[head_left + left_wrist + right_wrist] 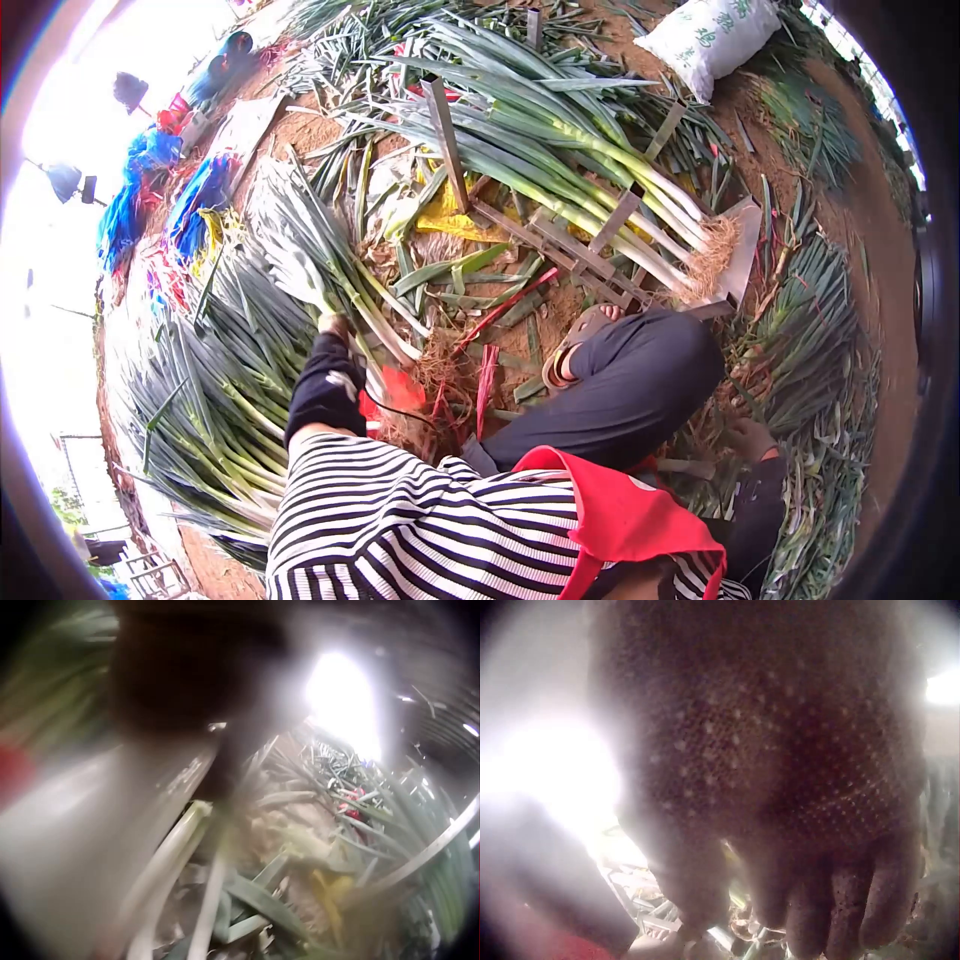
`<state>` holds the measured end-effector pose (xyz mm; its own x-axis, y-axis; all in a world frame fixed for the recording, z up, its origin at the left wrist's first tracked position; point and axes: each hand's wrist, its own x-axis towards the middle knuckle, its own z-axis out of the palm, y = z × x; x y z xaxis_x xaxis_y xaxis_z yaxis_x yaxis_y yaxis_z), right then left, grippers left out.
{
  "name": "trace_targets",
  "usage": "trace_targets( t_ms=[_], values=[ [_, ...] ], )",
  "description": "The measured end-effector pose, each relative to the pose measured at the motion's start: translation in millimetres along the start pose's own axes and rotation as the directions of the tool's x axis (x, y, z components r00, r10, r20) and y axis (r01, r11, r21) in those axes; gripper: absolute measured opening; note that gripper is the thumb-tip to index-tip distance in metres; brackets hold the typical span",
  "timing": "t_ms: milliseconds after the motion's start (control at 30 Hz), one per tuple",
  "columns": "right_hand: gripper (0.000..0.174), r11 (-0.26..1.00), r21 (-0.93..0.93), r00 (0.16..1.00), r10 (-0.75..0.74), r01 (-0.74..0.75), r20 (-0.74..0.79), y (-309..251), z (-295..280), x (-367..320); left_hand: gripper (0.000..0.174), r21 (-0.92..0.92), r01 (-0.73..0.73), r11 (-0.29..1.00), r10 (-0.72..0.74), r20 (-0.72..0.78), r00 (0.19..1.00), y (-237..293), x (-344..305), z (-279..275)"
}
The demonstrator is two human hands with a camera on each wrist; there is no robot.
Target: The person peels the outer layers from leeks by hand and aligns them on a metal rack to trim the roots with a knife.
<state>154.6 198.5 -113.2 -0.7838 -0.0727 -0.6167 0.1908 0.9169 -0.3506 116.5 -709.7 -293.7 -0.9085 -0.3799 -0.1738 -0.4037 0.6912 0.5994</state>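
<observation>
Fingers (847, 907) of the right hand (780, 772) point down, side by side; whether either hand pinches anything, I cannot tell. Green onions (590, 150) lie across the metal rack (444, 135), roots by its end plate (742, 250); snagged leaves could skew them. Head view shows the left hand (335, 325) beside other stalks (372, 320); left wrist view, blurred, probably catches their pale ends.

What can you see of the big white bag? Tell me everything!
The white bag looks plump and stuffed, with a wrinkled surface that looks like plastic. Green writing is printed on it. It lies slanting on the ground at the top right, beyond the long leeks, near scattered green leaves. No hand touches it. What's inside is hidden.
</observation>
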Motion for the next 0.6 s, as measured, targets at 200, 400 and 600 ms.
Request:
trace_targets(
  t_ms=[200,400,600],
  values=[
    [0.029,0.982,0.18,0.997,-0.053,0.062,-0.055,2.1,12.6,-3.2,0.034,-0.009,0.311,0.95,-0.309,-0.134,0.941,-78.0,12.8,8.6],
    [0.032,0.998,0.005,0.984,0.062,-0.063,-0.167,56.0,50.3,-2.2,0.054,-0.094,0.31,0.946,-0.324,-0.329,0.887,2.9,85.2,-3.2],
    [0.039,0.72,-0.693,0.962,0.219,-0.045,0.165,165.4,110.7,35.3,0.074,-0.151,-0.129,0.98,0.064,-0.378,0.924,172.2,185.6,6.3]
  ],
)
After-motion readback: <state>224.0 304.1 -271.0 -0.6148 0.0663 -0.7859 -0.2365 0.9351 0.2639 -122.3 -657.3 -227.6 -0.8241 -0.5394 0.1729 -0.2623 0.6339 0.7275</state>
